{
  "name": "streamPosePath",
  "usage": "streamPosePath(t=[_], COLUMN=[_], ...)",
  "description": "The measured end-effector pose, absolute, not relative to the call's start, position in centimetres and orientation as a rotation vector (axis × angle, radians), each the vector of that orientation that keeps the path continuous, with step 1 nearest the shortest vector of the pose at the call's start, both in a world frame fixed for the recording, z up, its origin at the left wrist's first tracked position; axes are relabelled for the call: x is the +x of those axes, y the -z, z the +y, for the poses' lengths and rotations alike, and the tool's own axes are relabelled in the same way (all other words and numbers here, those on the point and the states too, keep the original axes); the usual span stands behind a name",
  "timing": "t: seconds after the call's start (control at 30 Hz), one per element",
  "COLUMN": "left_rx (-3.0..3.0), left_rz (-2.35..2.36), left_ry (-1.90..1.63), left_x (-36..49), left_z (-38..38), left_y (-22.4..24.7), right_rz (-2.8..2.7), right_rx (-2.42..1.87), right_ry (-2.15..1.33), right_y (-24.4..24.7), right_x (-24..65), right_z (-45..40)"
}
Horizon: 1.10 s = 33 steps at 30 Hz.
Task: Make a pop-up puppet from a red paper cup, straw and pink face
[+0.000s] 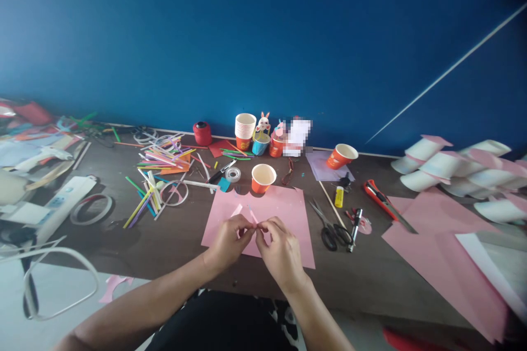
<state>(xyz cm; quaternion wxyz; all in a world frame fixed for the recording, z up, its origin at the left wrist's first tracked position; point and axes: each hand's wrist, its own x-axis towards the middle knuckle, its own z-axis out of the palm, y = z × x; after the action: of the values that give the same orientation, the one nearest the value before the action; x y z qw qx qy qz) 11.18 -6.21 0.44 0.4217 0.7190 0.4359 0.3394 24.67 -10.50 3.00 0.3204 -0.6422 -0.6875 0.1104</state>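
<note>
Over a pink paper sheet (292, 214) with a scalloped far edge, my left hand (229, 238) and my right hand (280, 249) meet fingertip to fingertip. Both pinch the near end of a narrow pink paper strip (252, 215), which points away from me. How the strip is folded between the fingers is hidden. A second pale pink strip (237, 210) lies on the sheet just beyond my left hand. At the sheet's far edge stands an orange paper cup (263, 178). Black-handled scissors (330, 230) lie to the right of the sheet.
Coloured straws (164, 156), a tape roll (233, 175) and a power strip (68, 203) are to the left. Stacked cups (245, 131) and small decorated cups stand by the wall. A red utility knife (387, 203), pink sheets (436, 252) and white paper cylinders (428, 170) occupy the right.
</note>
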Motion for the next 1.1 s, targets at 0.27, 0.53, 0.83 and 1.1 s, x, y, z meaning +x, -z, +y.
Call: streamPosePath(t=[0.27, 0.53, 0.83, 1.1], left_rx=[1.809, 1.764, 1.228, 1.393], left_rz=[1.131, 1.140, 1.127, 1.113], left_ry=[-0.800, -0.785, -0.423, -0.270], left_x=[11.2, 11.4, 10.6, 10.5], left_z=[-6.1, -6.2, -4.9, -4.4], left_y=[-0.8, -1.1, -1.8, -2.6], right_rz=[-1.787, -1.739, -1.970, -2.291], right_rx=[-1.663, -1.646, -1.441, -1.370], right_ry=[-0.318, -0.337, -0.339, -0.221], right_y=[-3.1, -2.8, -3.8, -5.4], right_x=[24.8, 24.7, 26.0, 26.6], right_z=[-10.5, -10.5, -10.5, -10.2])
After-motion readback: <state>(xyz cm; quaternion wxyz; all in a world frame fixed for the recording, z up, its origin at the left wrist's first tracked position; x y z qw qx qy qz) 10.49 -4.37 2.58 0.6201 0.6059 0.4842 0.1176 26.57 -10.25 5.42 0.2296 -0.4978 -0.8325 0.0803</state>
